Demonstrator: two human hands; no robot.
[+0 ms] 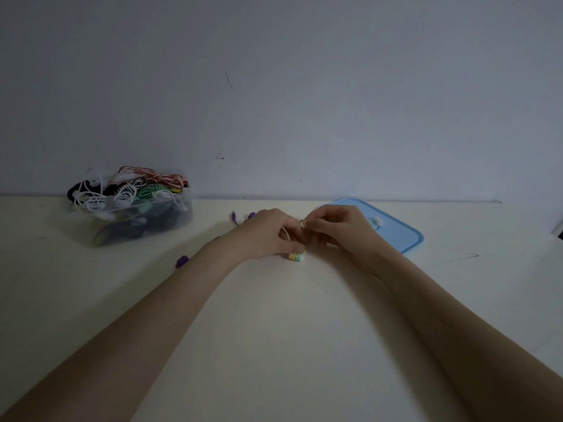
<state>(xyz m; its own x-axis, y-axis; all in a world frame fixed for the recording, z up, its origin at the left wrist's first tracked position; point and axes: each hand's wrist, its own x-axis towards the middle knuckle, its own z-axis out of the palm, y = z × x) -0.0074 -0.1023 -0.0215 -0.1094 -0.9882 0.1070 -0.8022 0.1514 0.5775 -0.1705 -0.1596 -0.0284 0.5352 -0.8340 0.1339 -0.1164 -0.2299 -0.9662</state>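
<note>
Left hand is gripping a thin white cord just left of the blue lid, with the yellow-green earbuds resting on the table beneath it. Right hand, overlapping the lid's left edge, is pinching the cord's loop.

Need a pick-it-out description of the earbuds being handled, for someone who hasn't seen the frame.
On the cream table, find where the two hands meet near the middle. The yellow-and-green earbuds poke out beneath the curled fingers of the left hand, while the right hand pinches a thin cord just above. They are the only yellow-green piece; the loose bits to the left are purple.
</note>
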